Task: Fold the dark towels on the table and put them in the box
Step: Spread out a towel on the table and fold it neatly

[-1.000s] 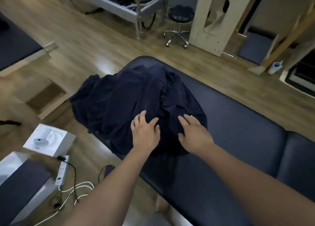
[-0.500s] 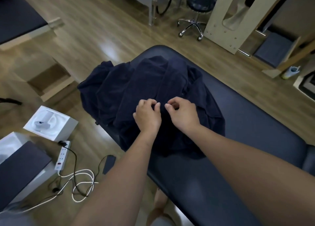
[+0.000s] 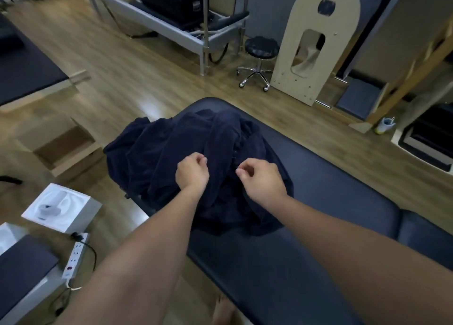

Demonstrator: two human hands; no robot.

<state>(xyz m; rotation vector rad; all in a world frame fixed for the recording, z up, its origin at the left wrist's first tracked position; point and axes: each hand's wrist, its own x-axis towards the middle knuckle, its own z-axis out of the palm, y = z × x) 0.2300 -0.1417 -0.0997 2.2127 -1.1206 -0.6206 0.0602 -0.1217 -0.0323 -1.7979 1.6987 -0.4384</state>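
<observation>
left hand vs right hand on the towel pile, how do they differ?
The left hand grips nearer the pile's left half; the right hand is nearer the table's bare side. The left hand sits slightly farther up the pile than the right hand. Both are curled shut, pinching the dark towels, knuckles up.

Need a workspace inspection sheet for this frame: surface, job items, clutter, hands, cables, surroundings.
Surface: padded dark table, bare on its right part.
Job's things: dark towels in one crumpled heap at the table's far left end, none folded; open cardboard box on the floor to the left, nothing seen inside.
Clutter: white box on the floor near left.
Hands: left hand and right hand both curled, pinching cloth atop the heap.
Cables: power strip with a black lead plugged in, on the floor.
Surroundings: wooden floor, rolling stool, metal frame bed.
</observation>
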